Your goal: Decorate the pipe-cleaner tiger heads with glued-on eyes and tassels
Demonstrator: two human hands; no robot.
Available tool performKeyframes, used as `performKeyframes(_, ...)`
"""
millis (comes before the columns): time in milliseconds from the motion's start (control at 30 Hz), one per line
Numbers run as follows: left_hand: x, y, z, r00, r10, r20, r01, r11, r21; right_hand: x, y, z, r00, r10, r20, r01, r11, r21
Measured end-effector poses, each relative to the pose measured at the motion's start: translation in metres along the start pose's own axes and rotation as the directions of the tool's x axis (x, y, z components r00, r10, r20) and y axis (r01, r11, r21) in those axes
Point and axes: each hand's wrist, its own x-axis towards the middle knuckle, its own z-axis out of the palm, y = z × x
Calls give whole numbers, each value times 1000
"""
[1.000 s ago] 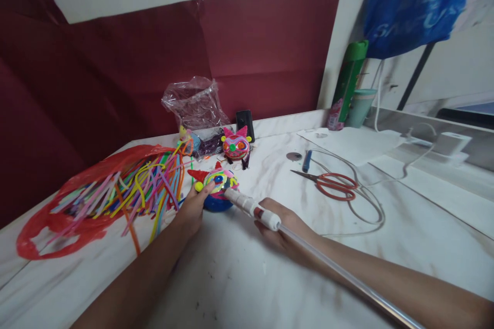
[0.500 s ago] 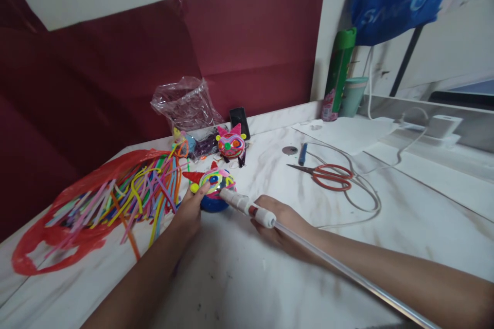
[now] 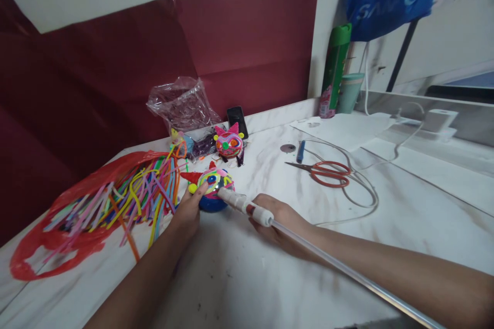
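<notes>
My left hand (image 3: 191, 206) grips the left side of a round, colourful mask-like figure (image 3: 213, 200) with red horns, a yellow ball ear and a blue underside. Wrapped round a white glue gun (image 3: 244, 204), my right hand (image 3: 275, 216) holds its tip at the front of the figure. A long clear glue stick (image 3: 347, 270) runs from the back of the gun toward the lower right. Behind the held figure sits a similar pink one (image 3: 229, 144) with dark tassels. My right fingers are partly hidden by the gun.
Colourful pipe cleaners (image 3: 142, 190) lie on a red plastic bag (image 3: 34, 262) at the left. Red-handled scissors (image 3: 330, 174), a blue stick (image 3: 301, 151) and a looped cable (image 3: 372, 200) are at the right. Behind are a phone (image 3: 236, 121), a green can (image 3: 336, 67) and a cup (image 3: 350, 93).
The whole view has shifted slightly, so things sit a little further left. Both hands keep their holds, with the gun tip still at the figure.
</notes>
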Motion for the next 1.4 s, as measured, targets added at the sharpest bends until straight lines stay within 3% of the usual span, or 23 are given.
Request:
performKeyframes(267,-1,2,2,998,18,-58,-17,1000,23,-2,7,5,999,-22,-24,22,1000,3)
performKeyframes(400,-1,3,2,999,9,-33,-8,1000,29,-1,5,1,999,-10,-37,10,1000,7)
performKeyframes(667,-1,2,3,997,-6,-77,7,1000,12,0,1,1,1000,-21,0,21,1000,-12)
performKeyframes(1200,-4,3,4,999,3,-51,-2,999,32,2,-4,-6,1000,-25,-2,25,1000,9)
performKeyframes(1400,-2,2,3,999,35,-9,-34,999,20,4,-9,-18,997,76,-18,-74,992,106)
